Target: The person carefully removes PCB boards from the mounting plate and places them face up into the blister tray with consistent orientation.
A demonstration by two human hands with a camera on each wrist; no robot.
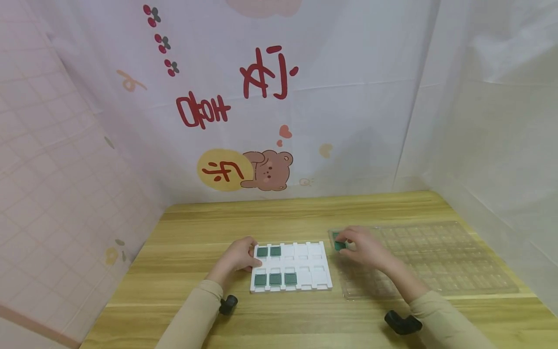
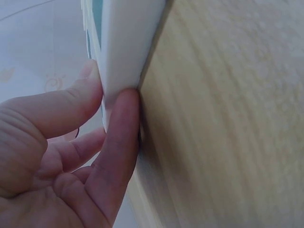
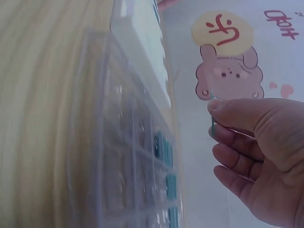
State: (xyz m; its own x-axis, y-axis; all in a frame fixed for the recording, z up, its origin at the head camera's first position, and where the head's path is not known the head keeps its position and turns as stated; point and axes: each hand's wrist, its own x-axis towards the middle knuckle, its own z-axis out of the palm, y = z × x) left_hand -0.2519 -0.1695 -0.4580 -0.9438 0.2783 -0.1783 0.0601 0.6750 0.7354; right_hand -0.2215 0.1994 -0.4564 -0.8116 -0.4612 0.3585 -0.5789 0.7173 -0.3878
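A white tray [image 1: 301, 262] with two rows of pockets lies in the middle of the table. Small green circuit boards [image 1: 260, 279] fill two pockets at the left of its back row and three at the left of its front row. My left hand [image 1: 237, 254] grips the tray's left edge, thumb on the top face and a finger against the side. To the right, my right hand [image 1: 365, 247] pinches a thin green board [image 3: 212, 121] edge-on between thumb and finger, over the back left corner of a clear plastic tray [image 1: 457, 261].
More green boards [image 3: 172, 194] sit in the clear tray's compartments. The wooden table [image 1: 279, 317] meets a printed white cloth [image 1: 348, 160] at the back, with cloth at both sides too. Black wrist devices [image 1: 403, 324] are worn on both forearms.
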